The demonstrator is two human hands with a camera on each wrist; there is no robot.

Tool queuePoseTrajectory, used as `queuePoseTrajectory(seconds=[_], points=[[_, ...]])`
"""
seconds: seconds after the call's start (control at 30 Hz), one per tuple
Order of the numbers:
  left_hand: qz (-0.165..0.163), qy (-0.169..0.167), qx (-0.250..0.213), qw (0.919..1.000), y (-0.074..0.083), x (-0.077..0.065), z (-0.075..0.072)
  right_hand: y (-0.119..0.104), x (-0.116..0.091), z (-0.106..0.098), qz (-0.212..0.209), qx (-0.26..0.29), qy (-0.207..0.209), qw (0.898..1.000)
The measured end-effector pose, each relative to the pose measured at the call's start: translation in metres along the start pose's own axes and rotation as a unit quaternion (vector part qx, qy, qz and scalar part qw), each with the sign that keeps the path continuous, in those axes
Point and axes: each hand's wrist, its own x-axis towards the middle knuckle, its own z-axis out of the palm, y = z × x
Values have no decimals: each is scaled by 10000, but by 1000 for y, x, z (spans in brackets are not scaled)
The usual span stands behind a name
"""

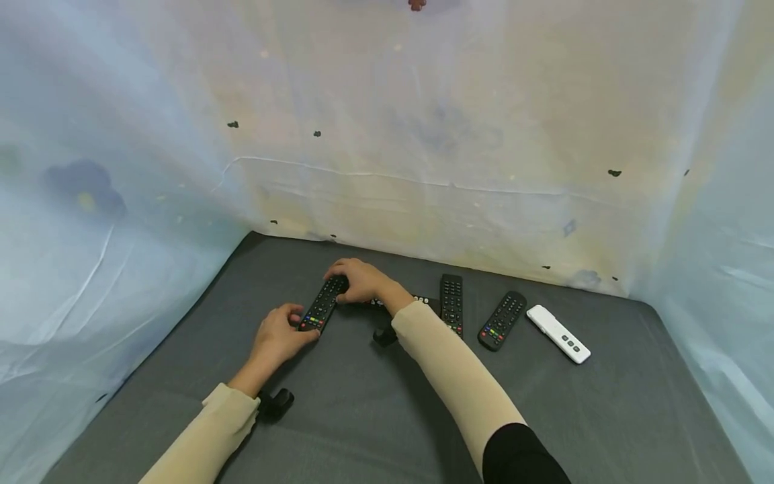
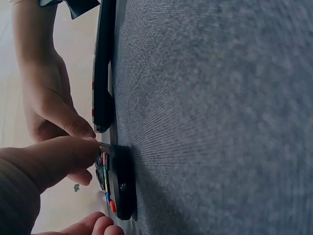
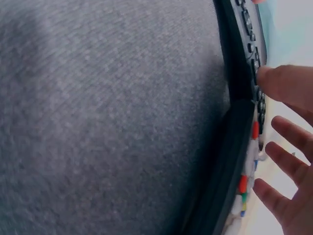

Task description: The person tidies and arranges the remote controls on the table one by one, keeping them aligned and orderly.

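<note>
In the head view, a slim black remote control with coloured keys lies slanted on the grey surface between both hands. My left hand is at its near end, thumb at the right corner and fingers curved along the left side. At the far end, my right hand holds the remote, its thumb on the right edge and index finger over the top. From the left wrist, the left thumb reaches the remote's corner. The right wrist view shows the right thumb against its edge, other fingers spread.
Under the right forearm lies a partly hidden black remote. Right of it are a black remote, another black remote and a white remote. Patterned cloth hangs behind and beside the grey surface.
</note>
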Motion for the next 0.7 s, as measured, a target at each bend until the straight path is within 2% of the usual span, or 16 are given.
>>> queuePoseTrajectory(seconds=[0.27,0.7], points=[[39,-37,78,10000,3,5,-3,1,-1,2,124,-60,104,9999],[-33,-389,211,9990,4,9,1,-4,1,4,192,-243,67,9995]])
